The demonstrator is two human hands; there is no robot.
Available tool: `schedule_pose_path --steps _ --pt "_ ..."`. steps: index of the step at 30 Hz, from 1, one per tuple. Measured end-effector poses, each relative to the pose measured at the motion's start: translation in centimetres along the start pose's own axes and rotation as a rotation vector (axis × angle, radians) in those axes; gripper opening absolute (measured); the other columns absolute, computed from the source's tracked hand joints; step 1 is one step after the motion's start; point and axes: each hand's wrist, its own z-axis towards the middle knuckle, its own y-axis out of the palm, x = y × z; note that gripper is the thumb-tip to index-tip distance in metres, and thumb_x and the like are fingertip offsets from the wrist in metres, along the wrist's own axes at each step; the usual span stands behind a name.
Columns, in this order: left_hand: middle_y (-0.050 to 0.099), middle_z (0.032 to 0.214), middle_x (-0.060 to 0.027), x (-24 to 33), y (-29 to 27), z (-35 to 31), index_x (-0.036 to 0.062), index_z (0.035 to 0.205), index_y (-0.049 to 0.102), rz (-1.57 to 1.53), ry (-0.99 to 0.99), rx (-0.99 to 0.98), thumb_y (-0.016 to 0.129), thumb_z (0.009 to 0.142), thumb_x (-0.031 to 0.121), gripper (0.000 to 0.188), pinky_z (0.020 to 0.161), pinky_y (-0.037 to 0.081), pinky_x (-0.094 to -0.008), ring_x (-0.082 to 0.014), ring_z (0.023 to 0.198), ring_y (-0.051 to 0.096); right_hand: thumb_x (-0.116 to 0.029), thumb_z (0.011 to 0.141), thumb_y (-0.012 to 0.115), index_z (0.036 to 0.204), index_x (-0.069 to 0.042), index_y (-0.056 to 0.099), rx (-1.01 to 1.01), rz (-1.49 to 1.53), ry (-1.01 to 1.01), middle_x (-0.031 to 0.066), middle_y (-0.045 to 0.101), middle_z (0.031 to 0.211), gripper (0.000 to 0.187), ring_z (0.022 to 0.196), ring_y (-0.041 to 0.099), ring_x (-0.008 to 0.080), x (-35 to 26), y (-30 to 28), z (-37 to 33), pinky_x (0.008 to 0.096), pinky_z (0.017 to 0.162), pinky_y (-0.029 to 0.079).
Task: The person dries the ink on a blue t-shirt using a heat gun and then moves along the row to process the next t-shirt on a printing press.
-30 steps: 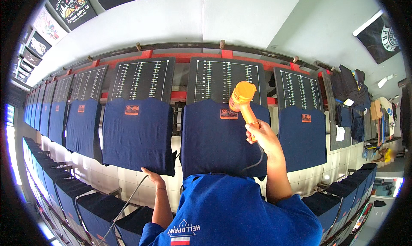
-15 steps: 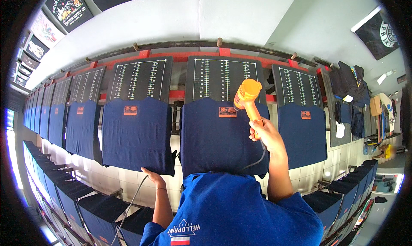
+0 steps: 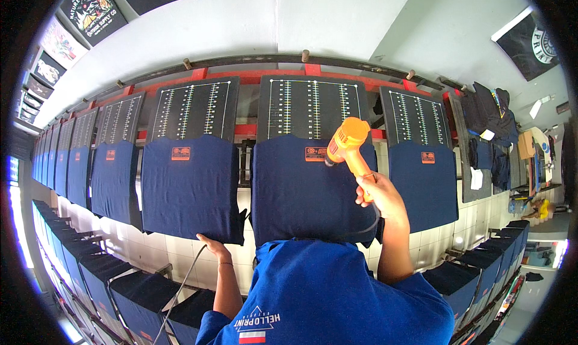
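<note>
My right hand [image 3: 385,196] is wrapped round the handle of an orange heat gun [image 3: 351,137]. Its dark nozzle points left and down over the orange print [image 3: 316,155] on a navy T-shirt [image 3: 301,200], partly covering the print's right end. That shirt is stretched over a dark printing board [image 3: 313,107] in front of me. Lower left, my left hand [image 3: 214,246] is closed round a grey cable [image 3: 183,285], close to the bottom edge of another navy T-shirt [image 3: 189,194]. A length of dark cord loops from the gun's handle across the shirt.
More boards with navy shirts line up leftward, and one shirt [image 3: 422,191] lies to the right. Red and black rails [image 3: 259,59] run behind them. A lower row of shirted boards [image 3: 150,294] stands behind me. Dark garments [image 3: 490,134] are piled at far right.
My right hand has shifted a little to the right and down with the heat gun, and the nozzle is lower over the print. The left hand stays almost still.
</note>
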Motion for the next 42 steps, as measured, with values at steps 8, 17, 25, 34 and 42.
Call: schedule_pose_path --steps 8,17,25,34,42 --pt "0.031 0.145 -0.0204 -0.6 -0.4 0.5 -0.0124 0.139 0.025 0.029 -0.025 0.023 0.034 0.088 0.070 0.097 0.111 0.023 -0.0346 -0.0300 0.132 0.035 -0.025 0.091 0.059 0.100 -0.004 0.054 0.000 0.063 0.039 0.0020 0.057 0.070 0.024 0.058 0.060 0.0120 -0.4 0.1 -0.9 0.0240 0.051 0.047" --pt "0.030 0.146 -0.0206 -1.2 -0.6 1.0 -0.0121 0.140 0.024 0.009 0.003 0.006 0.035 0.088 0.070 0.098 0.112 0.022 -0.0345 -0.0301 0.133 0.033 -0.032 0.087 0.064 0.102 -0.005 0.055 -0.035 0.040 -0.033 0.0008 0.058 0.071 0.032 0.059 0.060 0.0115 0.9 0.9 0.0 0.0231 0.051 0.048" --pt "0.028 0.147 -0.0205 -0.1 0.0 0.0 -0.0126 0.140 0.023 0.001 0.011 0.017 0.035 0.088 0.069 0.097 0.112 0.022 -0.0343 -0.0301 0.134 0.032 -0.028 0.088 0.063 0.098 -0.004 0.054 -0.090 0.032 -0.052 0.0012 0.058 0.071 0.027 0.059 0.060 0.0115 0.7 2.0 0.8 0.0238 0.051 0.048" --pt "0.029 0.147 -0.0209 -0.3 -0.3 0.3 -0.0141 0.139 0.023 0.027 0.003 -0.001 0.034 0.088 0.069 0.099 0.112 0.021 -0.0342 -0.0301 0.134 0.032 -0.022 0.090 0.061 0.101 -0.004 0.054 -0.121 0.026 -0.006 0.0014 0.057 0.071 0.023 0.059 0.059 0.0115 -0.4 2.7 1.0 0.0235 0.052 0.048" --pt "0.028 0.147 -0.0205 -1.2 -1.0 1.1 -0.0130 0.140 0.022 0.007 -0.002 0.029 0.035 0.089 0.068 0.096 0.112 0.021 -0.0332 -0.0290 0.135 0.031 -0.030 0.089 0.063 0.096 -0.005 0.055 -0.163 -0.021 -0.023 0.0009 0.058 0.072 0.027 0.061 0.060 0.0100 -0.5 3.3 1.4 0.0219 0.052 0.048"
